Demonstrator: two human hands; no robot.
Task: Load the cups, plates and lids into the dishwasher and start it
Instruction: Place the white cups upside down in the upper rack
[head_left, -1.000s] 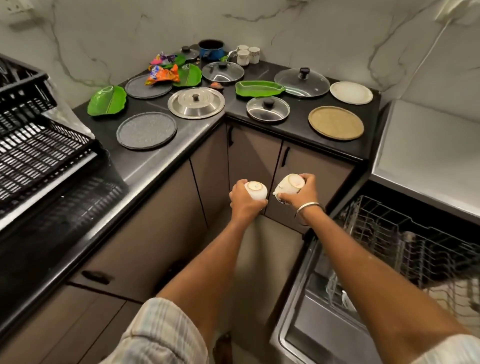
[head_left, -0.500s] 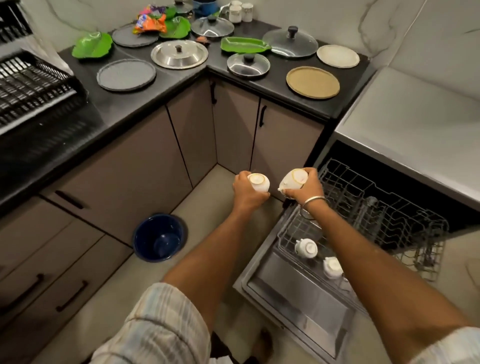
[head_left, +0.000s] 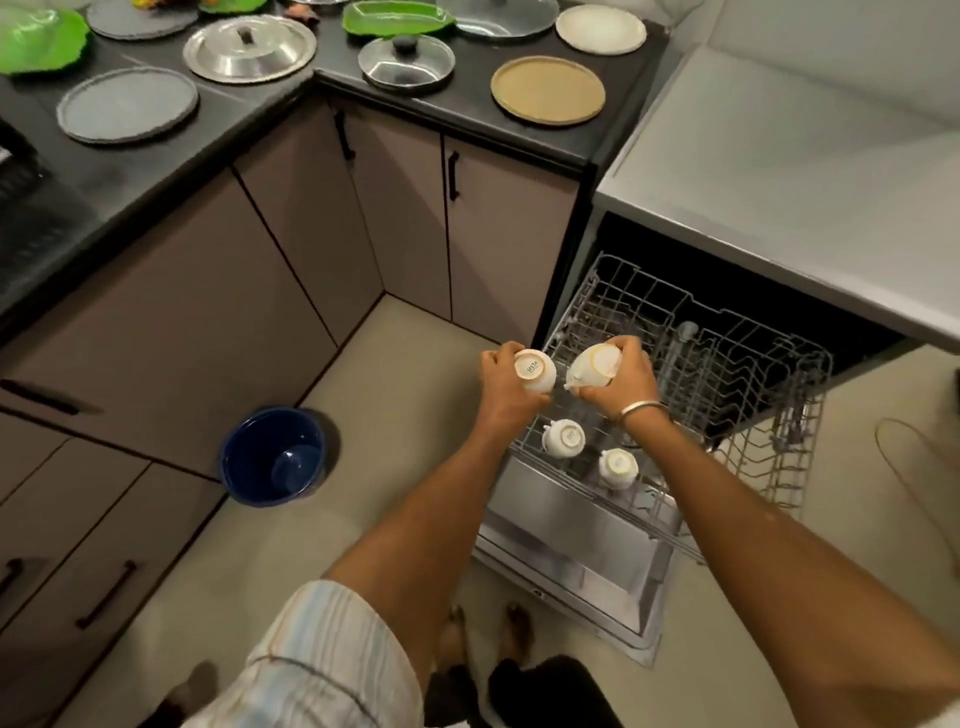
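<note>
My left hand (head_left: 506, 387) grips a white cup (head_left: 535, 370) turned base-up, just left of the pulled-out dishwasher rack (head_left: 727, 364). My right hand (head_left: 621, 382) holds a second white cup (head_left: 592, 366), tilted base-up over the rack's front left corner. Two more white cups (head_left: 563, 438) (head_left: 618, 467) sit upside down in the rack's front row. On the black counter lie a steel lid (head_left: 249, 48), a glass lid (head_left: 407, 61), a tan plate (head_left: 548, 90), a grey plate (head_left: 127, 104) and a white plate (head_left: 601, 28).
The dishwasher door (head_left: 576, 551) lies open, flat over the floor below the rack. A blue bucket (head_left: 275, 457) stands on the floor by the cabinets. Green leaf-shaped dishes (head_left: 397, 18) (head_left: 39, 41) sit on the counter. My feet are at the bottom edge.
Both hands carried their cups from in front of the corner cabinets down and right to the rack's front left corner. My view tilted down, bringing the rack and its two cups into sight.
</note>
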